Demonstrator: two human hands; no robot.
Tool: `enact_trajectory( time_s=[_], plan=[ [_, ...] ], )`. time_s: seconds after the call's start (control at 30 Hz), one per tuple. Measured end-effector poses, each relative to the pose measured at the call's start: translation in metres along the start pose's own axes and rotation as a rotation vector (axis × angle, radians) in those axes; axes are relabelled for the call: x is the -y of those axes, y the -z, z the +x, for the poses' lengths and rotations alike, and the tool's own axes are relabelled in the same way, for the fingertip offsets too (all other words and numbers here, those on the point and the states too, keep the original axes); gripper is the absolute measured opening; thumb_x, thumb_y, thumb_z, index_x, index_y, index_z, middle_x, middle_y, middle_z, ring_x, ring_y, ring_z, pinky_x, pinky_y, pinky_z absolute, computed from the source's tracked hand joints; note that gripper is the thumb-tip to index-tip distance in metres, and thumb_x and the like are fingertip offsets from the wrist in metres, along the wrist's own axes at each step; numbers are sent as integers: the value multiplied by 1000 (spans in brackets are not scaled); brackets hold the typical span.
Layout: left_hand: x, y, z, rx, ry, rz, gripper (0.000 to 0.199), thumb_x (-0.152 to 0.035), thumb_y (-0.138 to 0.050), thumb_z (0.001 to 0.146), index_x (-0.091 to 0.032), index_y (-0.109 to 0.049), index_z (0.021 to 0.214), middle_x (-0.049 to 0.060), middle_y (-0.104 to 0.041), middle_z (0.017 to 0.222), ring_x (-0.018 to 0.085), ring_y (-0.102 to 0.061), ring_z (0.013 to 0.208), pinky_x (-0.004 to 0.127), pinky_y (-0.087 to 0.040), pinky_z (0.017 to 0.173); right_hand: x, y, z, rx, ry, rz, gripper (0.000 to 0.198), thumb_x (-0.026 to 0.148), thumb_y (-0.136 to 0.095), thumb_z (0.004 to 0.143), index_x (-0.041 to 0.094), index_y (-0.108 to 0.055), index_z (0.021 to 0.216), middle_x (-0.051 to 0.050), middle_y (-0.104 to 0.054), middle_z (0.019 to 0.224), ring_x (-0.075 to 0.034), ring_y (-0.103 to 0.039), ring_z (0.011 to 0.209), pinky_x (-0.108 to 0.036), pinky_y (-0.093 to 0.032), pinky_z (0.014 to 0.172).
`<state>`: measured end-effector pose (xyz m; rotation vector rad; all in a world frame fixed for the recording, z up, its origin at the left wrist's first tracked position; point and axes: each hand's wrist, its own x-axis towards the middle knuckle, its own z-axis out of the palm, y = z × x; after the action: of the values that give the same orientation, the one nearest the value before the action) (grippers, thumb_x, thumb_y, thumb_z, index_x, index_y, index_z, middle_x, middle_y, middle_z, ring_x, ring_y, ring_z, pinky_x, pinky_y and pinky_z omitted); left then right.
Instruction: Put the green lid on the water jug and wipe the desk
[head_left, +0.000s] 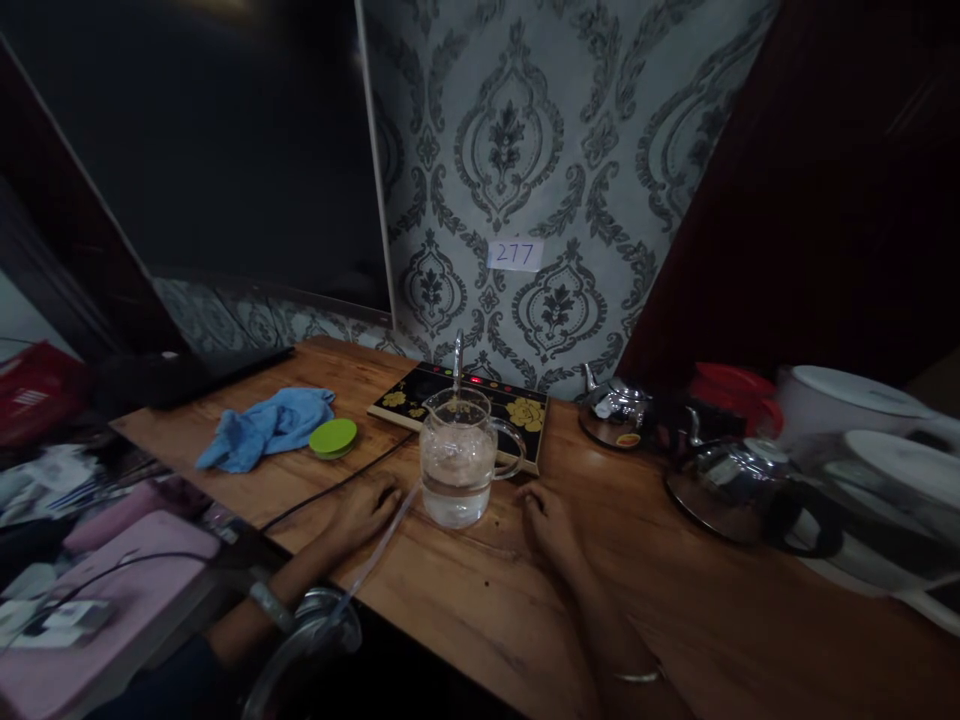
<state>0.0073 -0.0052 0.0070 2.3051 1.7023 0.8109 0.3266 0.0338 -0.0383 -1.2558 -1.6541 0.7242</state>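
Note:
A clear glass pitcher [457, 470] stands on the wooden table between my hands, partly filled with water, its handle toward the right. My left hand [367, 508] rests on the tabletop left of the pitcher, loosely curled, holding nothing I can see. Beside it a clear tube [379, 550] slants from the pitcher's left side down to a shiny metal vessel [326, 615] below the table's front edge. To the right of the pitcher lies my right hand [549, 520], fingers slightly bent and empty, apart from the glass.
Behind the pitcher are a black panel with gold flowers [526, 412] and a curved spout [458, 358]. Left lie a blue cloth [270, 428] and a green lid [333, 438]. Right stand two metal kettles, one small [619, 405], one nearer [739, 480], and white-lidded containers [862, 390].

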Motion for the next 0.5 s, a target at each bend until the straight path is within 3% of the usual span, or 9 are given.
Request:
enact_trajectory(
  time_s=[0.5],
  plan=[
    [-1, 0, -1, 12, 10, 23, 26, -30, -39, 89, -20, -54, 71, 5, -63, 74, 18, -58, 69, 30, -44, 66, 1, 0, 1, 4, -9, -5, 25, 29, -39, 73, 22, -63, 71, -5, -68, 74, -23, -63, 74, -29, -48, 68]
  ],
)
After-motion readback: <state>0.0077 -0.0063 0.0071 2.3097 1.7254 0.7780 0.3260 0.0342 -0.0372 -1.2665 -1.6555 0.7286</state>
